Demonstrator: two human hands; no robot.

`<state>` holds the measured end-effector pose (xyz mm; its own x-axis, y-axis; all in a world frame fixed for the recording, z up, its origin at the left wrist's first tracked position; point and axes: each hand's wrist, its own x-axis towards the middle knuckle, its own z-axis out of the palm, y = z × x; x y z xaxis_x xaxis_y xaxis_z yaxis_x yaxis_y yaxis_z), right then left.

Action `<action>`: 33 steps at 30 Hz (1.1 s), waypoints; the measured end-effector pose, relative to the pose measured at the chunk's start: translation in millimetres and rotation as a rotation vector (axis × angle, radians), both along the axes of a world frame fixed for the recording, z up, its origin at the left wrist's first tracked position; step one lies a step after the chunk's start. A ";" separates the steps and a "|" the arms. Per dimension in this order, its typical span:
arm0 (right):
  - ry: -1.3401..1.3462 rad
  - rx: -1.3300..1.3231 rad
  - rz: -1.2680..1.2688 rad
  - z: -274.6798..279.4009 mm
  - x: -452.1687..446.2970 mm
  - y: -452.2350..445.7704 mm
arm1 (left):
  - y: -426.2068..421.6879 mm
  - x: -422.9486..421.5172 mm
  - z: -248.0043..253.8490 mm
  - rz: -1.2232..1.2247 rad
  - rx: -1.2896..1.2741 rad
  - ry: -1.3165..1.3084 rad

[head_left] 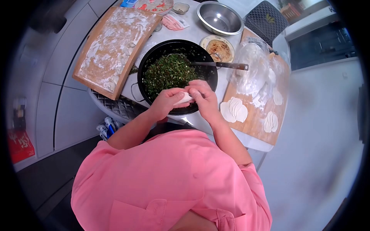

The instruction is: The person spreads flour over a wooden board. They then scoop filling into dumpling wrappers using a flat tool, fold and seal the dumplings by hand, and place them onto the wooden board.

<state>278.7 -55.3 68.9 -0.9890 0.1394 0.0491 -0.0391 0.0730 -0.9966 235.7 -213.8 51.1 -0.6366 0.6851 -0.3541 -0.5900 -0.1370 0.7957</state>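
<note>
Above the near rim of a black pan, both hands hold one white dumpling between them. My left hand is closed around its left side. The fingers of my right hand pinch its upper right edge, partly covering it. Chopped green filling is heaped in the pan, mostly toward the left. A utensil with a dark handle lies across the pan's right rim. Round dough wrappers lie overlapped on the right wooden board, close to my right hand.
At the left, a floured wooden board holds pale dumplings along its right edge. A steel bowl and a plate with a browned flatbread stand behind the pan. Plastic bag and more wrappers rest on the right board.
</note>
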 end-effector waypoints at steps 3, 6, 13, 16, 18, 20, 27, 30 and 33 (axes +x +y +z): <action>0.014 0.019 -0.077 -26.2 2.5 7.8 | -5.2 -0.8 -0.6 -0.042 -0.095 0.317; -0.136 0.208 0.094 -19.1 9.8 13.2 | -5.6 2.2 -9.1 0.142 0.228 -0.002; -0.061 0.193 0.382 -16.8 -0.4 2.1 | -3.9 3.2 -1.2 -0.036 0.034 0.628; -0.024 0.265 0.378 -6.3 -1.7 -0.6 | -3.7 2.0 0.7 -0.020 0.009 0.703; -0.207 0.230 0.423 7.6 -1.0 -1.5 | -3.2 1.7 3.8 -0.006 0.015 0.743; -0.232 0.284 0.425 0.0 0.4 0.3 | -1.2 1.4 13.6 0.017 0.183 0.079; -0.379 -0.192 0.329 16.7 -0.7 0.0 | -2.2 0.0 31.4 -0.078 -0.069 0.515; -0.403 -0.444 0.345 4.6 0.9 -1.9 | 5.4 8.7 25.6 -0.055 0.038 0.296; -0.379 -0.448 0.352 24.5 5.4 -11.9 | 6.0 7.8 41.1 -0.022 0.066 0.368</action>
